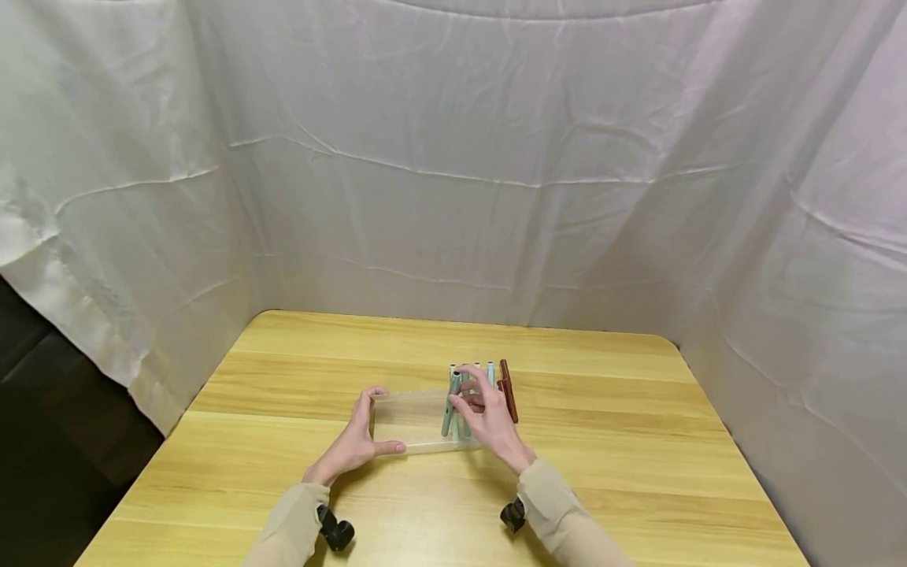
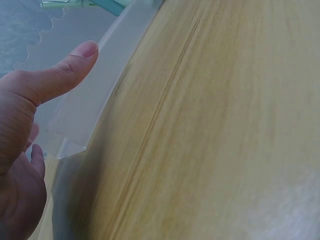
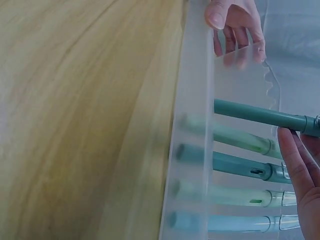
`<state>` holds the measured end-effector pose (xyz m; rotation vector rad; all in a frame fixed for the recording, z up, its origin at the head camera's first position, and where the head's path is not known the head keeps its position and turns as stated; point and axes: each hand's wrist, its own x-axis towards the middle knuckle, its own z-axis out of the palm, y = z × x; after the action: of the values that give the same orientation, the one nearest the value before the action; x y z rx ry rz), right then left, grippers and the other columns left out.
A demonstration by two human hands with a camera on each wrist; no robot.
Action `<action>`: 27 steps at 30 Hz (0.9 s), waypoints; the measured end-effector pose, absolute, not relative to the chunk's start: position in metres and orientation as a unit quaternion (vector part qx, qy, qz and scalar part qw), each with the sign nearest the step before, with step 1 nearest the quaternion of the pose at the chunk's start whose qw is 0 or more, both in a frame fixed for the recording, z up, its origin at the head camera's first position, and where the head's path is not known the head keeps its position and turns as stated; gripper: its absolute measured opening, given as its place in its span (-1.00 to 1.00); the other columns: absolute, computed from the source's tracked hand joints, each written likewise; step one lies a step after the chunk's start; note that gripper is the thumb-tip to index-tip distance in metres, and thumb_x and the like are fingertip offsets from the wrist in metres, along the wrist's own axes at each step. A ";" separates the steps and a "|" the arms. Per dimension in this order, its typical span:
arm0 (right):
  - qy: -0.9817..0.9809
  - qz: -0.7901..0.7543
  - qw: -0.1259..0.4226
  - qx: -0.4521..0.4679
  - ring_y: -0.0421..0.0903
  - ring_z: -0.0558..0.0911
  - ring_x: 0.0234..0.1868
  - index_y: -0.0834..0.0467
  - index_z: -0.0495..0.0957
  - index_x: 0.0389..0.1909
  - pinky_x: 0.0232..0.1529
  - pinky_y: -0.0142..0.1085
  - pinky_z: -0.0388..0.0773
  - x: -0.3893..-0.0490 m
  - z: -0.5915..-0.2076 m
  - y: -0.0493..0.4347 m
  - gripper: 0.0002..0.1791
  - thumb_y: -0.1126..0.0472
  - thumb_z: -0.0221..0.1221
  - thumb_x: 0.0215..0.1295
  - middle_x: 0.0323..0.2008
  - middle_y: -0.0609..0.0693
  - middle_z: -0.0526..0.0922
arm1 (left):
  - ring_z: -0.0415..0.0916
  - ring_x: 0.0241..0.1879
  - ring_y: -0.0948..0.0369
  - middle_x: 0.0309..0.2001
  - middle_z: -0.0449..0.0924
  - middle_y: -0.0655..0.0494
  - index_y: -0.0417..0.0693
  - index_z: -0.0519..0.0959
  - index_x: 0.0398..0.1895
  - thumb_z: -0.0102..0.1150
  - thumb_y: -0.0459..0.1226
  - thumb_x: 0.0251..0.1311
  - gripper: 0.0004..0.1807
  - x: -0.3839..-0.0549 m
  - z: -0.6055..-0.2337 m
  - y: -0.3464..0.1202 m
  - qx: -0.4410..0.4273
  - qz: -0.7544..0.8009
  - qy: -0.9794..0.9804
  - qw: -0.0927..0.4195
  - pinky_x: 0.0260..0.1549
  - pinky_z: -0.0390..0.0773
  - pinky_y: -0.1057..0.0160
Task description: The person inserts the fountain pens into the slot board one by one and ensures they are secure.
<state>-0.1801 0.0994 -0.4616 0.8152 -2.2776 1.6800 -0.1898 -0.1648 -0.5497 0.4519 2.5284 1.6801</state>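
Note:
A translucent plastic pen tray [image 1: 409, 417] with a scalloped edge lies on the table. My left hand [image 1: 357, 439] grips its left end, thumb on the front wall and fingers round the back. Between the thumb and fingers of my right hand [image 1: 492, 417] is a dark green pen [image 3: 260, 114], pinched near its cap end and tilted across the tray. Beside it a pale green pen [image 3: 240, 136], a teal pen [image 3: 235, 163], another pale green pen [image 3: 240, 194] and a light blue pen [image 3: 235, 223] lie in a row in the tray.
Dark red pens [image 1: 509, 402] lie just right of my right hand; whether the tray holds them I cannot tell. Wood-grain table [image 1: 623, 441] extends on both sides. A pale curtain [image 1: 439, 220] hangs behind and at the sides.

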 end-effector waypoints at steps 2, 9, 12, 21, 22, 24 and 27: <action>-0.771 0.565 0.097 0.277 0.34 0.75 -0.33 0.44 0.32 0.24 -0.26 0.03 0.78 -0.179 -0.461 0.099 -0.53 0.50 0.15 0.35 -0.23 0.46 0.64 | -0.21 0.58 -0.29 0.46 -0.01 -0.25 -0.15 0.06 0.40 0.61 -0.25 -0.15 0.09 -0.190 -0.550 -0.165 0.147 0.548 0.822 0.037 0.57 -0.20 -0.29; -0.779 0.558 0.091 0.270 0.32 0.76 -0.32 0.38 0.33 0.25 -0.25 0.05 0.78 -0.185 -0.474 0.095 -0.52 0.51 0.16 0.33 -0.24 0.45 0.66 | -0.17 0.57 -0.31 0.47 0.00 -0.26 -0.13 0.06 0.41 0.62 -0.23 -0.15 0.10 -0.190 -0.550 -0.164 0.139 0.543 0.827 0.042 0.55 -0.16 -0.33; -0.782 0.557 0.089 0.267 0.32 0.75 -0.32 0.36 0.32 0.27 -0.26 0.06 0.77 -0.192 -0.488 0.094 -0.52 0.49 0.15 0.36 -0.22 0.44 0.67 | -0.17 0.57 -0.32 0.47 0.00 -0.26 -0.14 0.05 0.41 0.62 -0.23 -0.16 0.12 -0.190 -0.550 -0.164 0.138 0.542 0.828 0.042 0.54 -0.16 -0.33; -0.792 0.541 0.104 0.262 0.12 0.79 -0.35 0.15 0.40 0.30 -0.30 -0.35 0.78 -0.199 -0.501 0.095 -0.50 0.35 0.22 0.36 -0.23 0.25 0.74 | -0.16 0.56 -0.32 0.46 0.02 -0.27 -0.15 0.06 0.41 0.62 -0.24 -0.17 0.12 -0.189 -0.550 -0.164 0.142 0.542 0.827 0.036 0.54 -0.15 -0.34; -0.795 0.538 0.107 0.261 0.09 0.79 -0.35 0.12 0.40 0.30 -0.30 -0.40 0.77 -0.199 -0.501 0.095 -0.49 0.34 0.23 0.36 -0.24 0.24 0.74 | -0.16 0.56 -0.32 0.46 0.02 -0.27 -0.15 0.06 0.41 0.62 -0.24 -0.17 0.12 -0.189 -0.550 -0.164 0.142 0.542 0.827 0.036 0.54 -0.15 -0.34; -0.802 0.527 0.112 0.257 0.05 0.79 -0.37 0.06 0.41 0.31 -0.31 -0.46 0.74 -0.199 -0.503 0.094 -0.48 0.32 0.24 0.36 -0.25 0.20 0.75 | -0.16 0.56 -0.32 0.46 0.02 -0.27 -0.16 0.05 0.41 0.62 -0.24 -0.17 0.12 -0.190 -0.550 -0.164 0.143 0.543 0.827 0.036 0.54 -0.15 -0.34; -0.812 0.511 0.117 0.256 0.02 0.78 -0.39 0.03 0.40 0.32 -0.34 -0.50 0.71 -0.200 -0.505 0.093 -0.46 0.32 0.24 0.35 -0.27 0.17 0.75 | -0.17 0.56 -0.32 0.47 0.01 -0.27 -0.15 0.06 0.40 0.62 -0.24 -0.17 0.11 -0.190 -0.550 -0.165 0.142 0.544 0.826 0.037 0.54 -0.16 -0.34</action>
<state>-0.1999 0.0930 -0.5048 0.7496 -2.3764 1.4959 -0.1896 -0.1645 -0.5499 0.4371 2.5368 1.6698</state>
